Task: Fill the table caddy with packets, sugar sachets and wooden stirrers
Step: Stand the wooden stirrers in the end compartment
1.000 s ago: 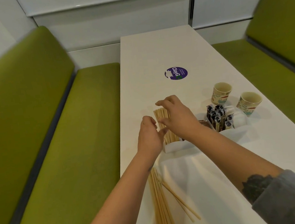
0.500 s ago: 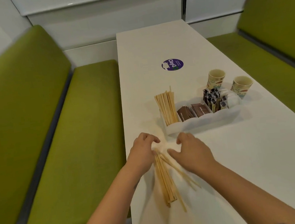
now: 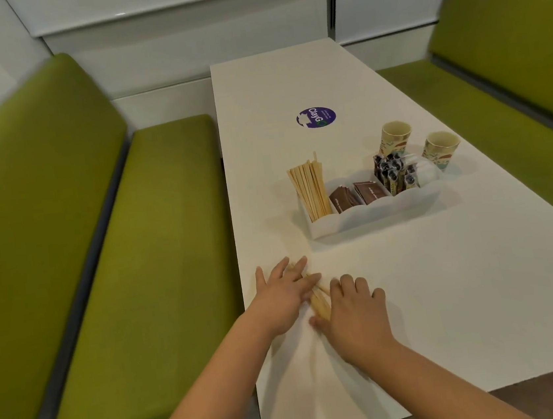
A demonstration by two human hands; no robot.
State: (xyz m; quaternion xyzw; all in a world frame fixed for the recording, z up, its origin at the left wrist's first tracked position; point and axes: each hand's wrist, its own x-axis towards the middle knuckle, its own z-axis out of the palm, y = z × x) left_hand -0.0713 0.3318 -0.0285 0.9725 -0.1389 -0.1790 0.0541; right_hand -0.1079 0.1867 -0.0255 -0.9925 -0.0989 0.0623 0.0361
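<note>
A white table caddy (image 3: 372,214) stands mid-table. Its left compartment holds a bundle of wooden stirrers (image 3: 310,188), the middle holds brown packets (image 3: 356,195), and the right holds dark sachets (image 3: 391,172). Nearer to me, by the table's left edge, a small pile of loose stirrers (image 3: 319,302) lies flat. My left hand (image 3: 280,298) rests on the pile with fingers straight and spread. My right hand (image 3: 353,317) presses against the pile from the right with bent fingers and hides most of it.
Two paper cups (image 3: 395,135) (image 3: 440,149) stand behind the caddy's right end. A round purple sticker (image 3: 315,117) marks the white table (image 3: 450,293) farther back. Green benches (image 3: 136,259) (image 3: 512,79) flank the table on both sides.
Both hands left the stirrers in the caddy and came back to the loose pile. The scattered loose stirrers are now pushed together between my hands.
</note>
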